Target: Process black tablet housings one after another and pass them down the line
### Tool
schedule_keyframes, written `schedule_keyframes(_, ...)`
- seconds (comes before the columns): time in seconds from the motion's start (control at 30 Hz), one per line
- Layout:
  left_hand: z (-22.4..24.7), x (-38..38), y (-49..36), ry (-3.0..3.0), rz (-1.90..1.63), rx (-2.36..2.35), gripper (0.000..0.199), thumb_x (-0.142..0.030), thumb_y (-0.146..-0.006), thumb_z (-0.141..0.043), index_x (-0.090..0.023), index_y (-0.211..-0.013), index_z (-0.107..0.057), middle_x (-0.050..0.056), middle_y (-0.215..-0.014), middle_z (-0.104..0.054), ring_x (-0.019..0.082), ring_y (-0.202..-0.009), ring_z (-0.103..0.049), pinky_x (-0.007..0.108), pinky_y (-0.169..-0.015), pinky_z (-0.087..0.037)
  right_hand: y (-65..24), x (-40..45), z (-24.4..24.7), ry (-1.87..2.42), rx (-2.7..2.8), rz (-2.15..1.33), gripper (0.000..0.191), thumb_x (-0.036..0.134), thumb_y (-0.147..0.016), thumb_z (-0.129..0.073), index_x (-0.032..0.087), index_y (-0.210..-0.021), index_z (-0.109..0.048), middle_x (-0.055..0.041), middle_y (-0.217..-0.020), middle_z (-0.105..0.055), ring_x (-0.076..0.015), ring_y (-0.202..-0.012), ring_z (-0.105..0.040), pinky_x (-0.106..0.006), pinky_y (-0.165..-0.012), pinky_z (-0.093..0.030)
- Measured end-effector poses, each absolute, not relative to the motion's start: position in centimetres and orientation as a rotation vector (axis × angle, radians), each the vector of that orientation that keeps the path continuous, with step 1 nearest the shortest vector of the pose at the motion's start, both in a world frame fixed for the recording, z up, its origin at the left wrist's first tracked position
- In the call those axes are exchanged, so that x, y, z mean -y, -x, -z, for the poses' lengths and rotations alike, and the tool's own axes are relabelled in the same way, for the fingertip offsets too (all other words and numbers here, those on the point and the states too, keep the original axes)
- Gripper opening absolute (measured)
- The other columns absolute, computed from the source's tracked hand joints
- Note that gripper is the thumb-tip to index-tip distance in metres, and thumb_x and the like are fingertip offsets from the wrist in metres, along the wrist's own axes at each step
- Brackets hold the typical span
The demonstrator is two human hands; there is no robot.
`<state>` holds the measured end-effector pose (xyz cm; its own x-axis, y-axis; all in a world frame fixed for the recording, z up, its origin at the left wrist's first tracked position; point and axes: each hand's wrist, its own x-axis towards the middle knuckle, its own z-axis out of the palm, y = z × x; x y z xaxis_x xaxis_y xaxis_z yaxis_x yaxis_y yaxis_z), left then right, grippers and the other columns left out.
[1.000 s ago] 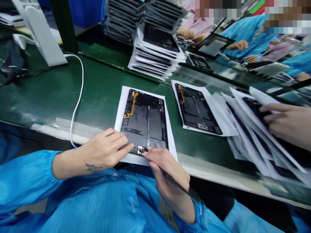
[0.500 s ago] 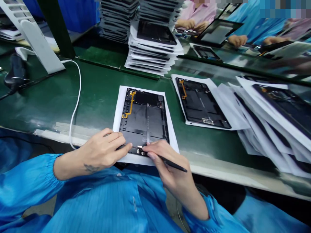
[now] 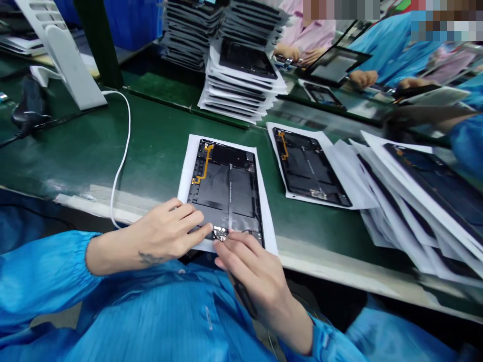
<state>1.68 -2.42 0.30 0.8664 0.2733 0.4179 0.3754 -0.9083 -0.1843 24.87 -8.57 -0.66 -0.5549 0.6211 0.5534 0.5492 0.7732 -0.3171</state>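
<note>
An opened tablet (image 3: 228, 186) with a black inside lies on a white sheet (image 3: 183, 173) in front of me. An orange flex cable (image 3: 206, 166) runs along its upper left, and a ribbon strip goes down its middle. At the near edge sits a small circuit board (image 3: 220, 233). My left hand (image 3: 175, 229) rests on the near left of the tablet, fingers extended, one fingertip beside the board. My right hand (image 3: 251, 261) has its fingertips at the board's right side. A black stick-like tool (image 3: 245, 296) is tucked in its grip, pointing back toward me.
To the right lie another opened tablet (image 3: 311, 166) and a fanned pile of tablets and sheets (image 3: 426, 201). A tall stack of tablets between sheets (image 3: 241, 90) stands behind. A white cable (image 3: 127, 136) and a grey stand (image 3: 71, 65) are at left. Co-workers sit across the bench.
My right hand has turned over the board, and the black tool has swung from pointing right to pointing down toward me. My left hand has shifted slightly right, still on the tablet.
</note>
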Motion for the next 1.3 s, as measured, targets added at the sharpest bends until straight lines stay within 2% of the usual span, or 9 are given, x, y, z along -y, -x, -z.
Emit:
schedule_keyframes(0.07,-0.6,2.7,-1.9,2.762,0.52,0.472,0.03,-0.011,-0.103,-0.04,-0.007,-0.118,-0.066,0.008,-0.089,-0.064,0.023,-0.08,-0.063,0.037,-0.07,-0.045,-25.0,8.7,0.8,0.855,2.244,-0.175,0.021,0.004,-0.094,-0.058,0.01,-0.113,-0.064,-0.0102,-0.09,-0.07,-0.0229,-0.093,-0.066,-0.039,-0.087,-0.059)
schedule_keyframes(0.2,-1.2,3.8,-2.5,2.689,0.321,0.41,0.026,-0.008,-0.099,-0.046,-0.003,-0.114,-0.067,0.01,-0.091,-0.064,0.023,-0.078,-0.062,0.038,-0.068,-0.046,-25.3,8.7,1.1,0.909,1.862,-0.357,0.027,0.003,-0.094,-0.055,0.019,-0.113,-0.067,-0.0072,-0.095,-0.072,-0.0212,-0.093,-0.068,-0.038,-0.08,-0.058)
schedule_keyframes(0.3,-1.2,3.8,-2.4,2.691,0.339,0.399,0.026,-0.007,-0.099,-0.046,-0.002,-0.114,-0.067,0.01,-0.089,-0.066,0.022,-0.076,-0.062,0.037,-0.068,-0.048,-25.2,8.6,1.5,0.943,1.689,-0.436,0.026,0.005,-0.096,-0.055,0.022,-0.109,-0.07,-0.0049,-0.096,-0.073,-0.0195,-0.092,-0.067,-0.036,-0.079,-0.056)
schedule_keyframes(0.5,-1.0,2.3,0.6,2.846,0.713,0.863,0.039,0.001,-0.097,-0.039,-0.014,-0.123,-0.063,0.011,-0.12,-0.069,0.02,-0.107,-0.066,0.033,-0.086,-0.054,-24.8,8.2,2.1,0.852,1.57,-0.501,0.023,0.006,-0.096,-0.057,0.021,-0.105,-0.071,-0.0033,-0.094,-0.072,-0.0158,-0.089,-0.067,-0.03,-0.078,-0.055)
schedule_keyframes(0.63,-1.1,3.6,2.1,2.875,0.768,1.12,0.042,0.003,-0.095,-0.039,-0.015,-0.123,-0.065,0.01,-0.119,-0.069,0.016,-0.109,-0.068,0.026,-0.091,-0.056,-24.8,7.9,2.6,0.731,1.607,-0.47,0.022,0.002,-0.094,-0.058,0.018,-0.106,-0.068,-0.0048,-0.092,-0.072,-0.0166,-0.087,-0.066,-0.03,-0.075,-0.053)
schedule_keyframes(0.77,-0.9,5.2,2.2,2.821,0.72,1.206,0.042,0.002,-0.096,-0.04,-0.017,-0.123,-0.065,0.01,-0.122,-0.069,0.017,-0.114,-0.067,0.028,-0.097,-0.056,-24.6,7.6,3.2,0.668,1.669,-0.374,0.019,0.004,-0.094,-0.06,0.014,-0.109,-0.066,-0.0079,-0.091,-0.07,-0.0201,-0.085,-0.063,-0.034,-0.073,-0.052)
schedule_keyframes(0.9,-1.0,5.9,2.0,2.791,0.632,1.228,0.04,0.001,-0.096,-0.041,-0.018,-0.121,-0.065,0.01,-0.12,-0.07,0.016,-0.113,-0.068,0.028,-0.096,-0.057,-24.5,7.6,3.4,0.697,1.735,-0.29,0.013,0.009,-0.098,-0.054,0.01,-0.098,-0.067,-0.0105,-0.084,-0.068,-0.0212,-0.078,-0.06,-0.034,-0.067,-0.05)
schedule_keyframes(1.03,-1.5,6.2,1.7,2.775,0.555,1.26,0.037,-0.001,-0.098,-0.042,-0.018,-0.12,-0.066,0.01,-0.119,-0.07,0.016,-0.112,-0.068,0.029,-0.095,-0.057,-24.5,7.6,3.4,0.728,1.764,-0.238,0.019,0.012,-0.101,-0.049,0.011,-0.093,-0.067,-0.0099,-0.083,-0.067,-0.0207,-0.078,-0.06,-0.033,-0.068,-0.05)
schedule_keyframes(1.3,-3.0,6.0,0.7,2.793,0.445,1.375,0.022,-0.018,-0.104,-0.048,-0.017,-0.116,-0.067,0.009,-0.109,-0.071,0.018,-0.103,-0.069,0.032,-0.088,-0.059,-24.4,7.5,3.3,0.751,1.776,-0.216,0.021,0.012,-0.101,-0.046,0.016,-0.095,-0.066,-0.0073,-0.083,-0.067,-0.0195,-0.079,-0.06,-0.031,-0.067,-0.053)
